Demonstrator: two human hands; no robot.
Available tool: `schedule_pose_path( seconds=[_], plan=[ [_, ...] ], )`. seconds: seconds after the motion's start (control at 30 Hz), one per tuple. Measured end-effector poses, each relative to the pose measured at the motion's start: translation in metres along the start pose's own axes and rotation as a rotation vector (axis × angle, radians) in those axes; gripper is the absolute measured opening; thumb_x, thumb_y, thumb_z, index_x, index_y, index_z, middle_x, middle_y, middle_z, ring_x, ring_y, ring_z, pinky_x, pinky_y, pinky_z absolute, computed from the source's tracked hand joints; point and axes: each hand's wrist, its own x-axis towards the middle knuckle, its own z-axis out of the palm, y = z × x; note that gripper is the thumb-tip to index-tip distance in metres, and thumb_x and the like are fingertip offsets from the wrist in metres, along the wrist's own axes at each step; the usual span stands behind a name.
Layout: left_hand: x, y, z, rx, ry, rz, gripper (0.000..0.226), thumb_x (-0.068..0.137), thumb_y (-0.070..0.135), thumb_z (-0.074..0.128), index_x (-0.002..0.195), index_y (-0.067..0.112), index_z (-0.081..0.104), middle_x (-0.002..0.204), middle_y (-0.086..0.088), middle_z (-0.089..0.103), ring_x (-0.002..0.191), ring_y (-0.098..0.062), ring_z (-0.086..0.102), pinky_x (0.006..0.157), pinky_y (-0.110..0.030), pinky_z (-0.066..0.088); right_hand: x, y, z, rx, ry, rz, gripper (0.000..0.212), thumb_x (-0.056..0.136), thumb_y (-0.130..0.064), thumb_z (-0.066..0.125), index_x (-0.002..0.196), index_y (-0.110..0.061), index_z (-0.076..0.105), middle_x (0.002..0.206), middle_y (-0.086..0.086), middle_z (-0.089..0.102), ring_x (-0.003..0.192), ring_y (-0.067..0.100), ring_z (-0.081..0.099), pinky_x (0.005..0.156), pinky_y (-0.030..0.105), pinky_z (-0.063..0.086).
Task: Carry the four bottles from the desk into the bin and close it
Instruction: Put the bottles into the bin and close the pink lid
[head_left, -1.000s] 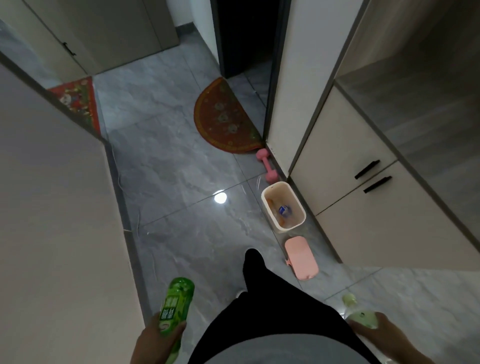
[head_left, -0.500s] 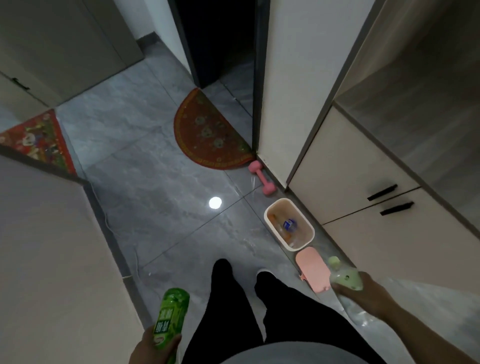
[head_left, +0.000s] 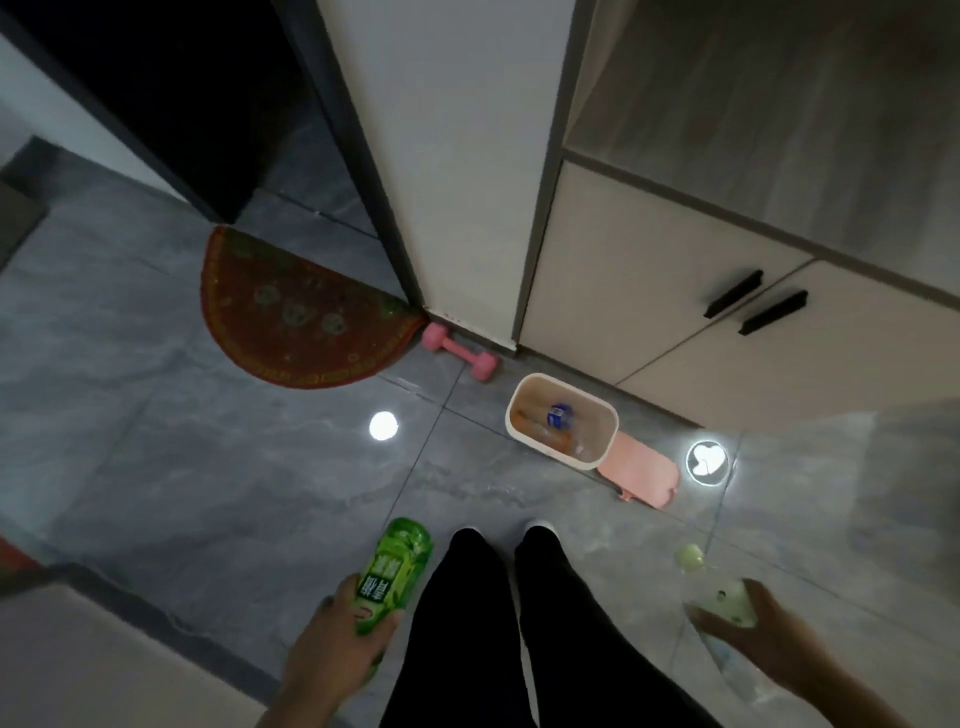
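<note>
**Both hands loaded, bin now close ahead**

Left hand (head_left: 332, 654) grips a green bottle (head_left: 395, 571); right hand (head_left: 769, 644) clasps a clear, green-capped bottle (head_left: 719, 597). The person has stepped nearer: the open bin (head_left: 524, 395), already holding bottles, sits just ahead, pink lid (head_left: 644, 473) beside it on the floor. Dropping comes next.

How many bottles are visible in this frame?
4, perhaps: a green bottle in the left hand, a clear bottle in the right hand, apparently two in the bin; more may be hidden.
</note>
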Motion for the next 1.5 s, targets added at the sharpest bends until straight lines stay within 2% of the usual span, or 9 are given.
schedule_pose_path(
  seconds=[0.13, 0.23, 0.4, 0.63, 0.8, 1.03, 1.2, 1.37, 1.5],
  plan=[
    [0.041, 0.049, 0.001, 0.226, 0.065, 0.145, 0.073, 0.079, 0.062, 0.052, 0.138, 0.026, 0.03, 0.12, -0.009, 0.056, 0.104, -0.026, 0.061, 0.083, -0.033, 0.051, 0.019, -0.006, 0.019, 0.095, -0.017, 0.004, 0.072, 0.06, -0.045, 0.083, 0.117, -0.014, 0.051, 0.097, 0.008, 0.059, 0.086, 0.023, 0.054, 0.076, 0.028, 0.038],
    [0.078, 0.089, 0.007, 0.351, 0.065, 0.239, 0.069, 0.084, 0.058, 0.046, 0.142, 0.027, 0.024, 0.13, -0.007, 0.05, 0.11, -0.025, 0.059, 0.085, -0.032, 0.049, 0.042, -0.016, 0.03, 0.12, -0.018, -0.016, 0.081, 0.06, -0.049, 0.081, 0.127, -0.016, 0.048, 0.097, 0.004, 0.057, 0.099, 0.027, 0.06, 0.077, 0.027, 0.038],
    [0.15, 0.148, 0.033, 0.513, 0.034, 0.403, 0.072, 0.083, 0.052, 0.05, 0.144, 0.027, 0.02, 0.132, -0.005, 0.047, 0.11, -0.024, 0.057, 0.086, -0.036, 0.051, 0.088, -0.03, 0.048, 0.139, -0.041, -0.056, 0.086, 0.061, -0.064, 0.071, 0.132, -0.025, 0.041, 0.099, -0.003, 0.053, 0.101, 0.023, 0.058, 0.077, 0.027, 0.039],
    [0.27, 0.213, 0.097, 0.786, -0.003, 0.638, 0.08, 0.077, 0.049, 0.056, 0.144, 0.023, 0.021, 0.138, -0.003, 0.042, 0.119, -0.026, 0.048, 0.089, -0.04, 0.048, 0.164, -0.051, 0.081, 0.164, 0.018, -0.116, 0.083, 0.064, -0.063, 0.067, 0.134, -0.029, 0.038, 0.096, -0.008, 0.053, 0.1, 0.019, 0.06, 0.075, 0.023, 0.038],
    [0.36, 0.247, 0.155, 0.983, -0.003, 0.855, 0.078, 0.08, 0.046, 0.056, 0.143, 0.019, 0.02, 0.141, -0.005, 0.038, 0.121, -0.03, 0.046, 0.088, -0.043, 0.046, 0.224, -0.058, 0.113, 0.14, 0.036, -0.158, 0.089, 0.059, -0.072, 0.062, 0.134, -0.034, 0.035, 0.12, -0.005, 0.06, 0.105, 0.015, 0.059, 0.08, 0.023, 0.042],
    [0.446, 0.262, 0.218, 1.208, -0.103, 0.965, 0.072, 0.082, 0.031, 0.055, 0.144, 0.019, 0.02, 0.145, -0.009, 0.035, 0.129, -0.031, 0.038, 0.103, -0.047, 0.038, 0.285, -0.063, 0.142, 0.022, 0.038, -0.176, 0.098, 0.058, -0.081, 0.052, 0.141, -0.042, 0.017, 0.13, -0.011, 0.052, 0.088, 0.005, 0.045, 0.075, 0.019, 0.038],
    [0.473, 0.261, 0.238, 1.182, -0.115, 1.029, 0.069, 0.083, 0.038, 0.054, 0.142, 0.02, 0.024, 0.144, -0.007, 0.039, 0.131, -0.029, 0.036, 0.107, -0.049, 0.034, 0.311, -0.064, 0.155, 0.023, 0.055, -0.183, 0.101, 0.057, -0.082, 0.052, 0.142, -0.041, 0.016, 0.133, -0.01, 0.051, 0.091, 0.006, 0.049, 0.084, 0.022, 0.046],
    [0.482, 0.255, 0.228, 0.937, -0.004, 1.012, 0.059, 0.087, 0.035, 0.052, 0.141, 0.021, 0.031, 0.144, -0.001, 0.04, 0.132, -0.023, 0.034, 0.107, -0.042, 0.035, 0.328, -0.073, 0.162, 0.043, 0.105, -0.243, 0.097, 0.057, -0.082, 0.052, 0.139, -0.04, 0.021, 0.131, -0.009, 0.053, 0.105, 0.014, 0.058, 0.084, 0.028, 0.048],
    [0.479, 0.243, 0.219, 0.9, -0.082, 0.958, 0.05, 0.092, 0.032, 0.047, 0.139, 0.023, 0.036, 0.147, 0.002, 0.037, 0.135, -0.021, 0.032, 0.11, -0.039, 0.033, 0.336, -0.089, 0.159, 0.037, 0.117, -0.296, 0.094, 0.059, -0.081, 0.052, 0.137, -0.037, 0.023, 0.128, -0.007, 0.055, 0.102, 0.014, 0.058, 0.083, 0.029, 0.05]
  ],
)
